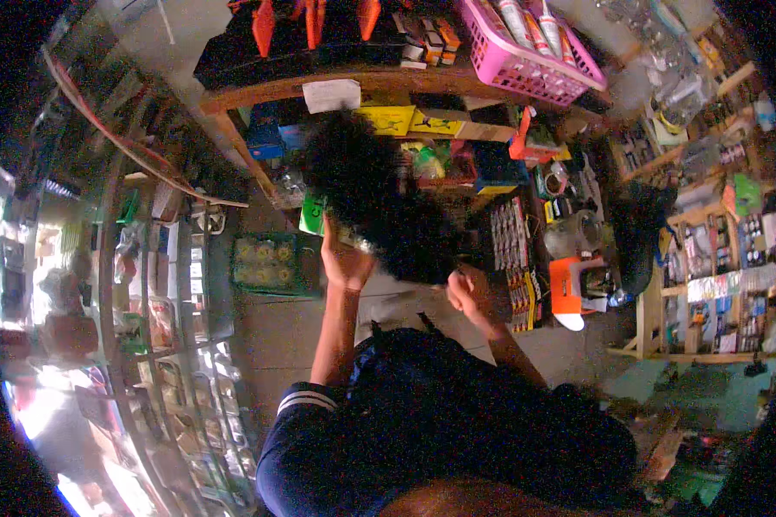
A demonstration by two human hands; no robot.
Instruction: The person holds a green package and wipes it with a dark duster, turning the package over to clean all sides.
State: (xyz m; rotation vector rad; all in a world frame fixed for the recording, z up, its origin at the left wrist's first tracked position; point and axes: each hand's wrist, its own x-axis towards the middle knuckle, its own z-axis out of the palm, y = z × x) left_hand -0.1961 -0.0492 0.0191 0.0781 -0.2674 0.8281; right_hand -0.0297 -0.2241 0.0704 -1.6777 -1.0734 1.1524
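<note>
A large black fluffy duster point(381, 194) spreads across the middle of the view, in front of the shelf. My right hand point(465, 294) is closed in a fist at its lower right end; the handle itself is mostly hidden. To the left, my left hand point(348, 262) is raised with its fingers partly behind the duster. It grips a green and white box point(312, 214) that bears writing, and the duster covers much of that box. Yellow boxes point(388, 120) stand on the shelf just beyond the duster.
A pink plastic basket point(524, 81) of sealant tubes sits on the wooden shelf top point(258, 95). Stacked packs point(511, 242) and an orange box point(564, 287) are at right. A green crate point(268, 262) stands left on the tiled floor point(278, 329). Glass-fronted cabinets point(161, 291) line the left.
</note>
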